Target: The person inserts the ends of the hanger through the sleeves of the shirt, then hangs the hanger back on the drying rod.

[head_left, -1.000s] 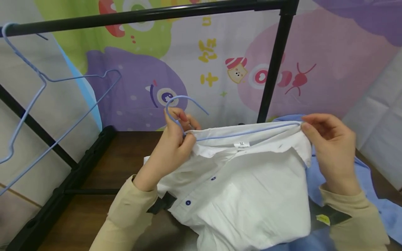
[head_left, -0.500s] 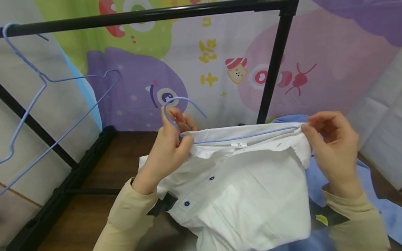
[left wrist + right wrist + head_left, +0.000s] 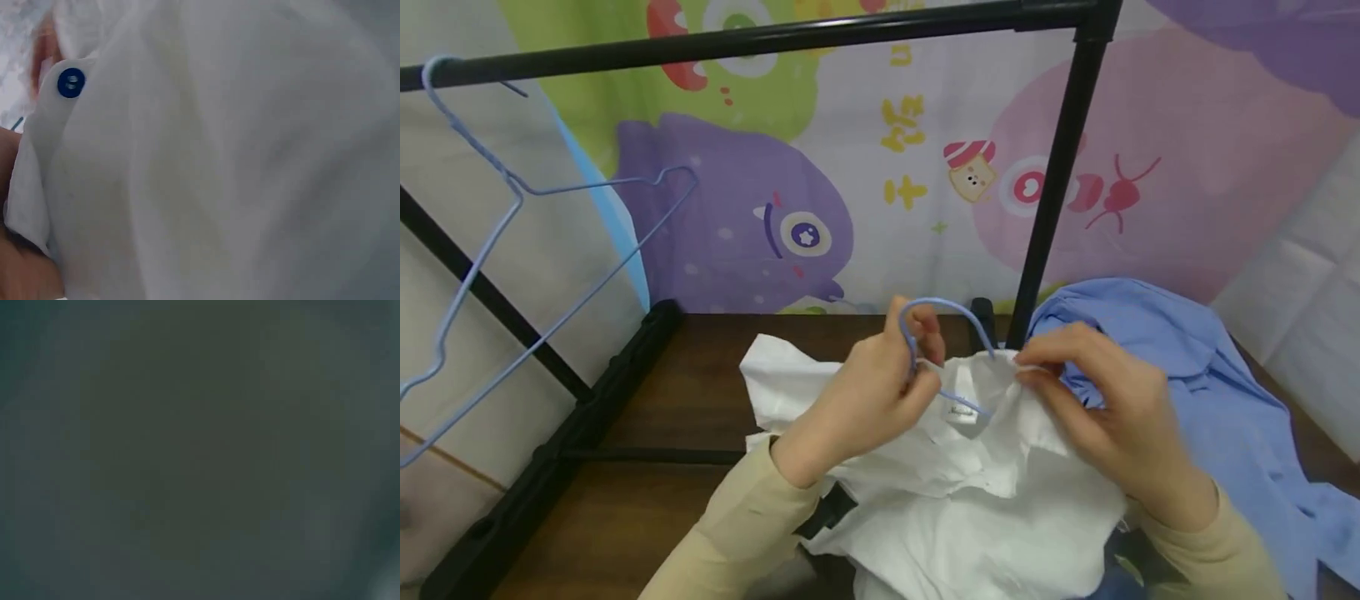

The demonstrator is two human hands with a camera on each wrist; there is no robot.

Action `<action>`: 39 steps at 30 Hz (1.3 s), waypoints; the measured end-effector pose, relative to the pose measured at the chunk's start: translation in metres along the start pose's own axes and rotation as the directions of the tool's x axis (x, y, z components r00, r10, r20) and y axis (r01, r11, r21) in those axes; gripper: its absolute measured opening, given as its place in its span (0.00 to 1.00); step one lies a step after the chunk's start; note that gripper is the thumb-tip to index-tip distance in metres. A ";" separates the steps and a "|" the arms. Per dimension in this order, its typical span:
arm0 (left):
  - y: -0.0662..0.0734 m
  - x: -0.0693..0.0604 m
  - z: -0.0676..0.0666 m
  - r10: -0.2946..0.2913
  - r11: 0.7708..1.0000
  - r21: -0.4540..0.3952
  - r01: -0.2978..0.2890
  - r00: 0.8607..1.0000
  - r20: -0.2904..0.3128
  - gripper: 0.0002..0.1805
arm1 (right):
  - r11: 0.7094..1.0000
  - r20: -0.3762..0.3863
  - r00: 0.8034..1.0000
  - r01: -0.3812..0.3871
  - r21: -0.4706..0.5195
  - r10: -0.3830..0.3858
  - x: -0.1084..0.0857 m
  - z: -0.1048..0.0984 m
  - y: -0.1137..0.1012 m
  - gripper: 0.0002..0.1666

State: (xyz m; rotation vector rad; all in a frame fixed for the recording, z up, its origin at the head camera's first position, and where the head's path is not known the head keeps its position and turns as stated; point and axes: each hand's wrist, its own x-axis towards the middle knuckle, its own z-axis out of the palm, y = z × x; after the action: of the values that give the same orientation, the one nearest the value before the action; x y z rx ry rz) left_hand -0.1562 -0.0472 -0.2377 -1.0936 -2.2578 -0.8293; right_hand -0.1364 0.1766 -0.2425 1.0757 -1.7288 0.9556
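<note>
My left hand [image 3: 872, 392] grips the neck of a blue wire hanger [image 3: 951, 302] together with the collar of a white shirt [image 3: 970, 533]. The hanger's hook curves up above the fingers, and part of its wire shows inside the collar beside the label. To the right, my right hand [image 3: 1105, 408] pinches the collar edge between thumb and fingers. In the left wrist view, white cloth and a blue button [image 3: 71, 82] fill most of the picture. The right wrist view is dark and blurred, so nothing can be made out there.
A black clothes rack bar [image 3: 760, 42] crosses the top, with another blue wire hanger [image 3: 625, 182] hung at its left. A blue garment [image 3: 1195, 400] lies crumpled at the right on the brown wooden surface [image 3: 625, 508]. Behind hangs a cartoon-printed cloth [image 3: 827, 100].
The left hand has moved right and down with the hanger, and the right hand has moved left, bringing the two closer. The collar, stretched wide before, is now bunched between them.
</note>
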 end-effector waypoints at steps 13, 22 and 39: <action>-0.011 0.001 -0.013 -0.100 0.989 -0.129 0.078 0.980 -0.171 0.18 | 0.888 0.313 0.844 -0.348 -0.301 0.436 -0.016 0.002 0.016 0.26; -0.021 0.002 -0.022 -0.010 1.000 -0.003 0.010 0.979 -0.206 0.24 | 0.935 0.054 0.967 -0.227 -0.272 0.250 -0.017 0.020 0.023 0.08; -0.049 -0.030 -0.032 -0.192 0.965 0.107 0.238 0.925 -0.327 0.05 | 0.960 -0.012 0.991 -0.132 -0.247 0.133 -0.001 0.015 0.048 0.10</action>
State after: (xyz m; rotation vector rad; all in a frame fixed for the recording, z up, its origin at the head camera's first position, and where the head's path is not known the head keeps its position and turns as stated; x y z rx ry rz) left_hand -0.1746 -0.1092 -0.2503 -0.6034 -2.1486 -0.8431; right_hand -0.1851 0.1790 -0.2560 0.8096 -1.8859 0.7920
